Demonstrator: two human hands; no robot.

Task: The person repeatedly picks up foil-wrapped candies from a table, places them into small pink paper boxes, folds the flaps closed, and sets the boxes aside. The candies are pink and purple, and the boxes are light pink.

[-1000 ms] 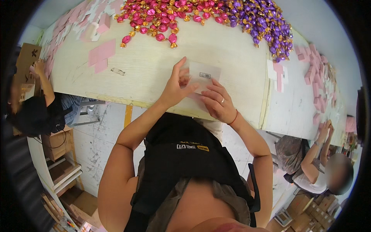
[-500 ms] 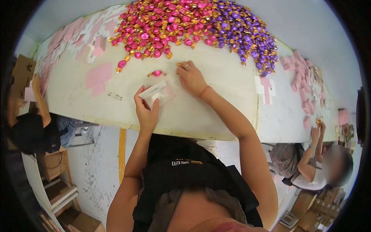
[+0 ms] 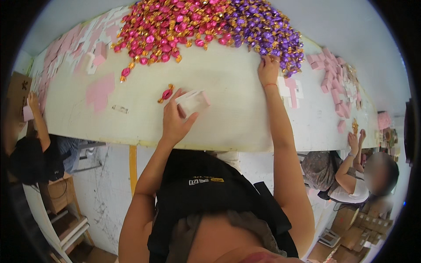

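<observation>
My left hand point(image 3: 177, 118) holds a small white and pink box point(image 3: 193, 103) by its side, thumb in front and fingers behind, just above the white table. Right beside those fingers lies a single pink wrapped candy point(image 3: 167, 94) with gold twisted ends. My right hand point(image 3: 269, 72) is stretched out to the near edge of a heap of purple wrapped candies point(image 3: 263, 26). Its fingers are bent and drawn together there, and whatever sits between the fingertips is hidden. Left of the purple ones spreads a big heap of pink wrapped candies point(image 3: 171, 30).
Flat pink and white card pieces point(image 3: 70, 41) cover the far left of the table point(image 3: 228, 118). An upright pink box point(image 3: 100, 53) stands near them. More pink boxes point(image 3: 326, 79) pile up at right. One co-worker point(image 3: 33, 153) sits left, another point(image 3: 351, 184) right.
My right hand has swung right and away to the purple heap. The left hand's box has turned and come a little right. The lone pink candy now lies at a slant.
</observation>
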